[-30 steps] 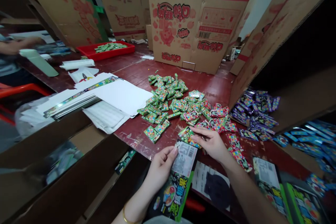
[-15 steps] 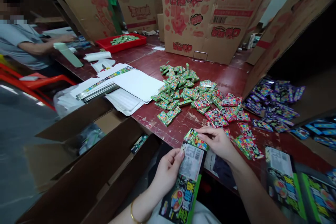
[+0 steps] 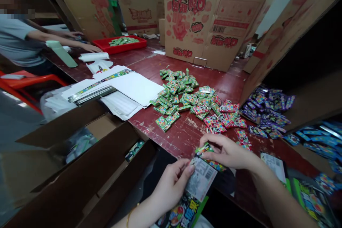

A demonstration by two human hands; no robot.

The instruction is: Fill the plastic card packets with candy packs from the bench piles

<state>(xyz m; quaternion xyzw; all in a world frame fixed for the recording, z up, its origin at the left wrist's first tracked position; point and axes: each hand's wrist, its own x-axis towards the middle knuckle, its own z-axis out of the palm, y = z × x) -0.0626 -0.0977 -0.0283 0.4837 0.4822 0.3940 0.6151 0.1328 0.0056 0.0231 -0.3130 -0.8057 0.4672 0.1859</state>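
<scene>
My left hand [image 3: 169, 183] is closed around the side of a black and green candy box [image 3: 201, 176], thumb on its printed barcode face. The box is tilted, its lower end near my lap. At its upper end my right hand [image 3: 227, 151] pinches small candy packets [image 3: 205, 149] in green and red wrappers. The packets touch the box's end; how far inside they sit is hidden by my fingers. Beyond my hands lies a heap of green candy packets [image 3: 177, 87], with red candy packets [image 3: 228, 107] at its right side.
Purple packets [image 3: 269, 105] spill from a carton on the right, with blue packets [image 3: 315, 142] nearer. More candy boxes [image 3: 311, 199] lie at lower right. White card sheets [image 3: 136, 87] and an open carton [image 3: 104, 164] are left. A co-worker's hand [image 3: 92, 48] is by a red tray [image 3: 117, 50].
My right hand has wrapped further over the packets, and hands and box sit slightly lower and to the right. The view has shifted a little. The co-worker's arm has reached towards the red tray.
</scene>
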